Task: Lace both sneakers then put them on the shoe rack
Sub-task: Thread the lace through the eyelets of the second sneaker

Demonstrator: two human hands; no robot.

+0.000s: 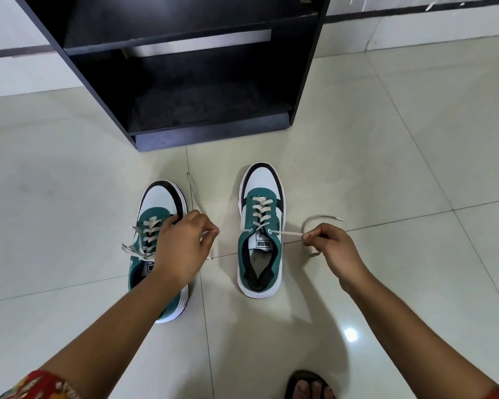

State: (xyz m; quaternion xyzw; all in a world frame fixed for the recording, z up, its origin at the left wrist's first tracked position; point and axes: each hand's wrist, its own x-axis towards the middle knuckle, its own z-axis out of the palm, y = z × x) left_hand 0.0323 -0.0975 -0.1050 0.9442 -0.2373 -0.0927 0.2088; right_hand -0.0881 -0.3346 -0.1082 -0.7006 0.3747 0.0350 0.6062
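Two green, white and black sneakers stand on the floor, toes toward the rack. The right sneaker point(260, 226) is laced up to its top eyelets. My left hand point(185, 246) pinches the left end of its white lace point(285, 232), and my right hand point(329, 246) pinches the right end, both ends pulled taut sideways. The loose tails curl past each hand. The left sneaker point(156, 214) sits under my left forearm, laced, with its lace ends lying loose on its left side. The black shoe rack point(185, 82) stands just beyond, its shelves bare.
Pale glossy floor tiles point(386, 156) surround the shoes. My foot in a dark sandal point(308, 385) shows at the bottom edge. A white wall with a dark stripe runs behind the rack.
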